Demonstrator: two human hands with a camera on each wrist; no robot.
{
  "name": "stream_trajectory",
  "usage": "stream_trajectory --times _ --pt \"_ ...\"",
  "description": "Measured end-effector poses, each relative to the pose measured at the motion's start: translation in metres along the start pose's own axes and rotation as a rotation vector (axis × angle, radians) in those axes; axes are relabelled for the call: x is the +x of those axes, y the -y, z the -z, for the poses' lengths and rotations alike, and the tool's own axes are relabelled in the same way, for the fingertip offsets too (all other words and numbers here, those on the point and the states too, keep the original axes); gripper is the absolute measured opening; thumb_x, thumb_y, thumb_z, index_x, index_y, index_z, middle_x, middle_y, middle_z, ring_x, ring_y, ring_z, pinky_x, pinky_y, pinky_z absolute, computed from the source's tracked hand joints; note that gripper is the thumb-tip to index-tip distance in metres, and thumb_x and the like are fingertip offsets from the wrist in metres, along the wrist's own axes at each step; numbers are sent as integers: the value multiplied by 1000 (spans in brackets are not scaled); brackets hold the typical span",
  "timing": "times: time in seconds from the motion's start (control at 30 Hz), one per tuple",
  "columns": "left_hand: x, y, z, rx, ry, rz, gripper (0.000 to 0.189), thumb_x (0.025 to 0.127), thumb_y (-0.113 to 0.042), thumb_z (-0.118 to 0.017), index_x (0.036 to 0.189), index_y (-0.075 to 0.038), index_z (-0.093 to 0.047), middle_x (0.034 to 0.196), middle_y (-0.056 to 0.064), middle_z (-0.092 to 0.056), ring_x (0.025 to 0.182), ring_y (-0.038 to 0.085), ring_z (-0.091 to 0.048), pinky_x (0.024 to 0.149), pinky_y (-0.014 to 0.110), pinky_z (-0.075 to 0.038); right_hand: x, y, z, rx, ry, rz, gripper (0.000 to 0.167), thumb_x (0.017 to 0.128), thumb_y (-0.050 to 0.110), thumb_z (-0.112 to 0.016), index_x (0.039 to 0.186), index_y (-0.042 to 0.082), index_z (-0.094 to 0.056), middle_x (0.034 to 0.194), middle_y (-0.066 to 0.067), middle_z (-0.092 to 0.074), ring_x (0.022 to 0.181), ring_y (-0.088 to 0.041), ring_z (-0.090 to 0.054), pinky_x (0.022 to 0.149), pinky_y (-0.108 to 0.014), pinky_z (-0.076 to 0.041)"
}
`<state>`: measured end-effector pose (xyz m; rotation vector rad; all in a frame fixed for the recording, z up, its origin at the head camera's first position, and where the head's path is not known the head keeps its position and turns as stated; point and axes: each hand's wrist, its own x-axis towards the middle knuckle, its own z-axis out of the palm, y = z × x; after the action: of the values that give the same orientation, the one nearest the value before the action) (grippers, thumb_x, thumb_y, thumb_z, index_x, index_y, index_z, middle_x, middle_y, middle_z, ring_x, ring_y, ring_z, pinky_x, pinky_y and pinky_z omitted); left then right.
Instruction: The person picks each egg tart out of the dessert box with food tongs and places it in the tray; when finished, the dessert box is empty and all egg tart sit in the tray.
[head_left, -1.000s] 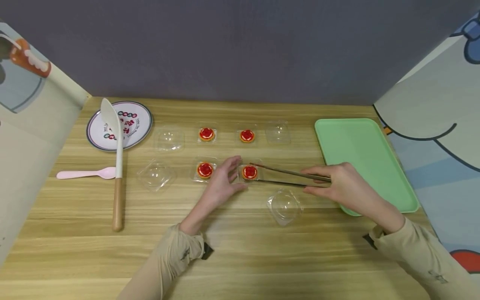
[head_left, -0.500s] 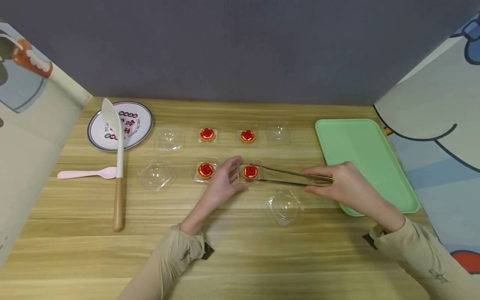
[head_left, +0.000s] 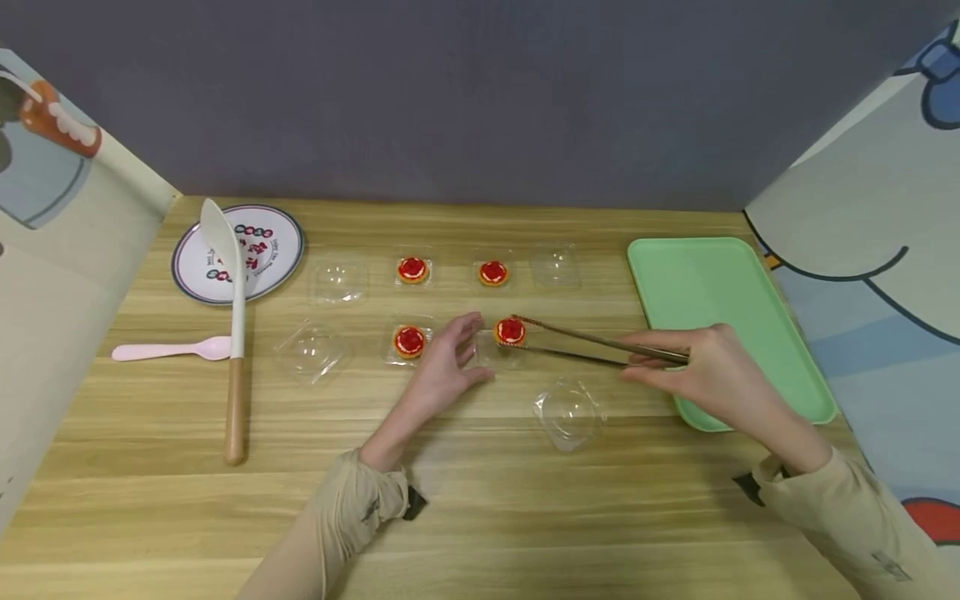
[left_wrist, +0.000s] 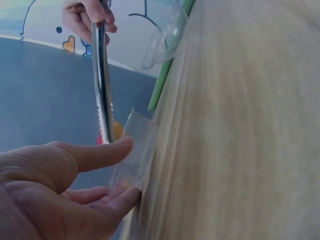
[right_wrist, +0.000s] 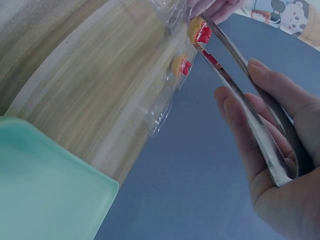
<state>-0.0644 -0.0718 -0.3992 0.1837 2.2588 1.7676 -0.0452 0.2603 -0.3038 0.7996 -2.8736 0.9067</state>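
My right hand (head_left: 701, 362) grips a pair of metal tongs (head_left: 592, 340), seen close up in the right wrist view. Between the tong tips is a small red-topped tart (head_left: 511, 331), raised over a clear plastic box (left_wrist: 137, 145). With thumb and fingertips at its sides, my left hand (head_left: 446, 367) holds that box on the wooden table. Three more tarts sit in clear boxes nearby: one tart (head_left: 409, 342) just left of the left hand, another (head_left: 413, 269) behind it, and a third (head_left: 493, 272) at the back.
A green tray (head_left: 750, 325) lies at the right. Clear plastic lids or shells (head_left: 570, 414) stand around the boxes. At the left are a patterned plate (head_left: 281, 250), a long-handled white spoon (head_left: 238, 308) across it and a pink spoon (head_left: 172, 348). A dark wall (head_left: 465, 108) closes the back.
The tongs have lifted the tart up out of its box and shifted slightly right, as the right hand drew back right. The left hand has stayed in place.
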Motion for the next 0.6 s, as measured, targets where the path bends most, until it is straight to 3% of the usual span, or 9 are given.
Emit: stream_trajectory --times 0.23,0.33,0.4,0.6 --pt "0 1 0 -13 -1 1 92 80 17 -81 160 7 -36 163 25 -42 149 40 -46 115 35 -49 -10 -3 8 -45 -75 29 47 72 7 -97 117 14 -84 87 4 -81 42 10 -43 34 -17 -18" --pt "-1 0 0 -7 -4 2 92 81 17 -81 160 7 -36 163 25 -43 148 40 -46 116 35 -49 -14 -4 12 -70 -112 32 47 70 6 -98 114 13 -85 86 4 -81 49 10 -52 35 -16 -19" --pt "-1 0 0 -4 -4 2 92 81 17 -81 160 7 -36 163 25 -42 149 40 -46 116 36 -49 -17 -4 16 -75 -127 -8 46 71 8 -98 114 14 -85 85 5 -81 55 10 -57 36 -16 -23" --pt "-1 0 -1 10 0 3 92 81 17 -81 161 6 -36 164 25 -42 149 40 -45 116 36 -48 -30 -7 31 37 -115 -237 38 83 5 -92 120 9 -82 89 -5 -82 76 11 -70 42 -17 -46"
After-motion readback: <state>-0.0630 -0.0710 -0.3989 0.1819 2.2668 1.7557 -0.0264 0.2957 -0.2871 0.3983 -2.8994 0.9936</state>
